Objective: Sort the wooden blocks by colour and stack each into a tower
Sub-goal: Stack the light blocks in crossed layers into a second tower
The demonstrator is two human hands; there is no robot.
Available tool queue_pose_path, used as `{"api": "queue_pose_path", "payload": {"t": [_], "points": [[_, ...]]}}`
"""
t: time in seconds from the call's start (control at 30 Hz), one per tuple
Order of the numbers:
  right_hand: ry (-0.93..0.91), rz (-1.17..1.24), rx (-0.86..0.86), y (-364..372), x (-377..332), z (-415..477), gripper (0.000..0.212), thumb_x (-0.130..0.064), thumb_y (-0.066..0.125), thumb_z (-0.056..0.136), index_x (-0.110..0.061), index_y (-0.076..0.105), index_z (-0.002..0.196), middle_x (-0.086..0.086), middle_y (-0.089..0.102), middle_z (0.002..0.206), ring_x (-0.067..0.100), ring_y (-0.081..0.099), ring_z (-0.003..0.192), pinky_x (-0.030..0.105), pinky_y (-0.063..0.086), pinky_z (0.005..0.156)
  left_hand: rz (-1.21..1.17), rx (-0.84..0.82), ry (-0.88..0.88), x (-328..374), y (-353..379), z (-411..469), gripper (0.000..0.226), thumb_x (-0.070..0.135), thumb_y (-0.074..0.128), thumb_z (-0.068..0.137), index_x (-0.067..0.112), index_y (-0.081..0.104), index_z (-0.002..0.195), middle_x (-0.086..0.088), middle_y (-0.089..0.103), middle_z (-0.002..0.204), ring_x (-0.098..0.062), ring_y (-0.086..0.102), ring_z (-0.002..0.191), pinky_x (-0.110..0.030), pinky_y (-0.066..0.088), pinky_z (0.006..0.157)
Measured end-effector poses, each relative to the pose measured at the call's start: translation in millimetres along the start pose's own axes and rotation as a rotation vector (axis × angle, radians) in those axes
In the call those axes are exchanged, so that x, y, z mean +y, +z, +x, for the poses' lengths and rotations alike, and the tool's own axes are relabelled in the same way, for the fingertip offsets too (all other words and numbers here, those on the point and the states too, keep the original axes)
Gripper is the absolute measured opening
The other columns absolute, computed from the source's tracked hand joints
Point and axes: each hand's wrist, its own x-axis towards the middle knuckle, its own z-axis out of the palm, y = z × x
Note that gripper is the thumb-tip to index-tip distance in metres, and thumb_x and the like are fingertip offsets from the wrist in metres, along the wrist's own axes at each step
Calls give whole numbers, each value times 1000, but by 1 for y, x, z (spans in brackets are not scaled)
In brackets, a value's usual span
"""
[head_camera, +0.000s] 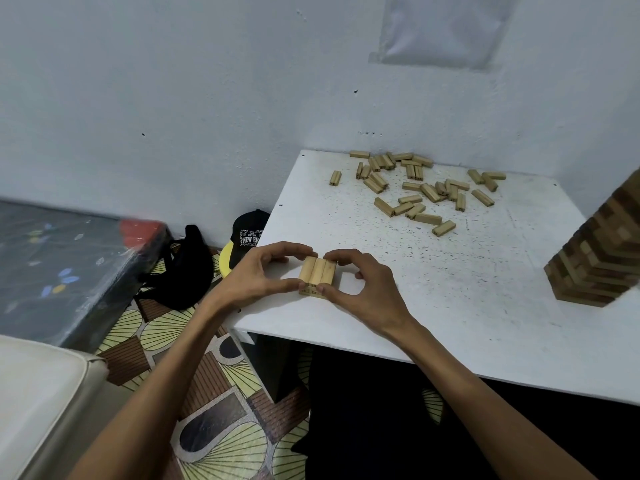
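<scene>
A low stack of light wooden blocks [318, 274], three side by side on top of a lower layer, sits near the front left corner of the white table [467, 282]. My left hand [258, 273] pinches its left side between thumb and fingers. My right hand [360, 284] pinches its right side the same way. Several loose light blocks [420, 188] lie scattered at the back of the table. A tall tower of mixed dark and light blocks [599, 251] stands at the right edge of the view.
The table is pushed into a white wall corner. Left of the table, on the patterned floor, lie a black cap [248, 235] and a black bag [180, 268]. A dark mattress [59, 268] is at far left, a pale cushion [38, 396] at lower left.
</scene>
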Motion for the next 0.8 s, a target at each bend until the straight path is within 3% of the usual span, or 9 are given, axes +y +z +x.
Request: {"api": "queue_pose_path", "payload": {"t": [0.4,0.57,0.7,0.8], "points": [[-5,-1,-8,-1,-1,1,53,-41,85,80,-37,61,127,-22,64,128,3,59,118,36,50,96,17,-25,-8,1,0,0,54,14,84,85,26,66,134,11,68,134,-11,59,131,-38,43,116],[-1,43,2,-2,-4,-1,58,-43,83,83,-34,56,133,-22,62,132,2,59,120,20,45,87,-17,-31,6,1,0,-1,52,30,76,92,24,61,141,11,66,138,-14,57,134,-38,41,114],[9,46,41,-4,-5,-1,47,-45,76,89,-33,59,132,-20,63,132,2,60,118,22,48,86,-91,5,-19,6,-1,-1,47,39,56,97,19,61,140,10,67,137,-13,58,131,-17,43,101],[8,14,63,-11,-6,-1,42,-46,74,91,-34,62,130,-19,64,131,2,59,119,28,52,91,-7,8,9,11,-2,4,44,43,54,99,28,63,139,11,65,139,-13,56,134,-29,43,106]]}}
